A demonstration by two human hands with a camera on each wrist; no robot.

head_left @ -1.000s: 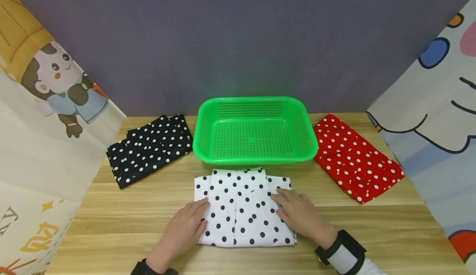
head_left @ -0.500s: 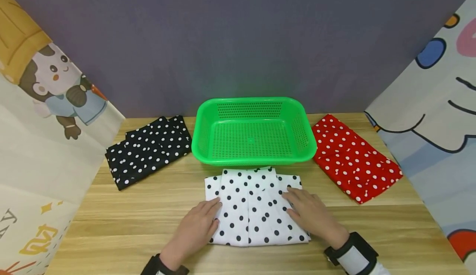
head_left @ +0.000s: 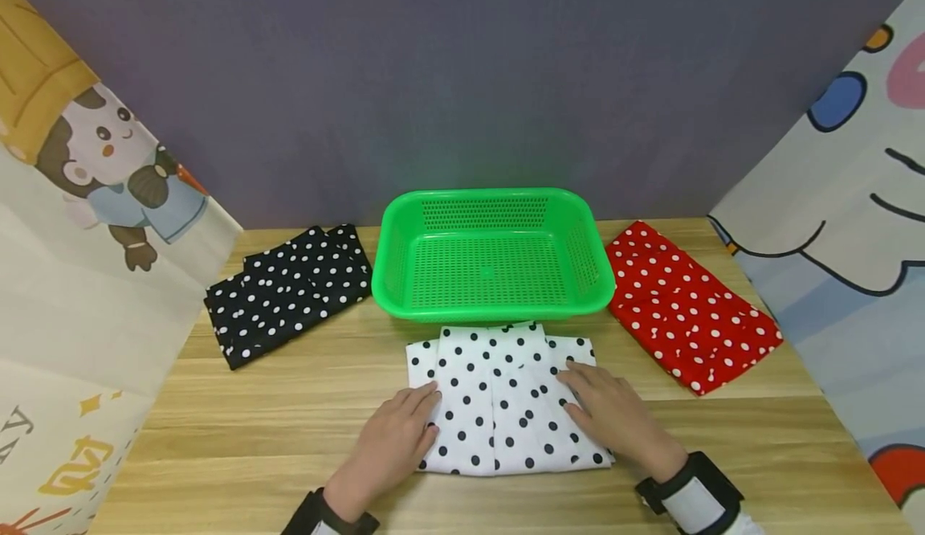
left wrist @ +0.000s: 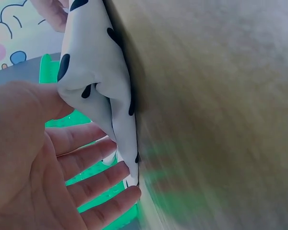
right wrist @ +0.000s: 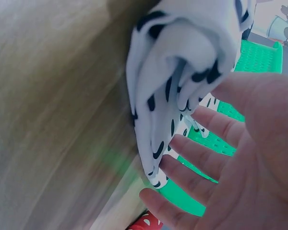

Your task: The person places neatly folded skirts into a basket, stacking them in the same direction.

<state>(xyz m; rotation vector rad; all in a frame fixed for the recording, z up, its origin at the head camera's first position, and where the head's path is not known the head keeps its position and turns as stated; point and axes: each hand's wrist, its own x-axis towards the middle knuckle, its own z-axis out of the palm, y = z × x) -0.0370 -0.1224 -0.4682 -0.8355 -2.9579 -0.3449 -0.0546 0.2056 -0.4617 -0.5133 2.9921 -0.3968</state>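
A white cloth with black dots [head_left: 499, 406], folded into a layered bundle, lies flat on the wooden table in front of the basket. My left hand [head_left: 397, 439] rests along its left side, fingers extended, fingertips on the fabric. On the opposite side my right hand [head_left: 621, 414] touches the cloth in the same way. In the left wrist view the folded edge of the cloth [left wrist: 98, 57] lies against the thumb and spread fingers. From the right wrist, rolled layers of the cloth [right wrist: 182, 52] show beside the straight fingers.
A green perforated basket [head_left: 495, 314] stands just behind the white cloth, with nothing in it. To its left lies a folded black cloth with white dots [head_left: 289, 294]; to its right, a folded red one with white dots [head_left: 690, 310]. A grey wall [head_left: 477, 77] rises behind.
Both hands and the white dotted cloth have slid to the right together, and slightly toward the basket. The basket and the other two cloths stay where they were.
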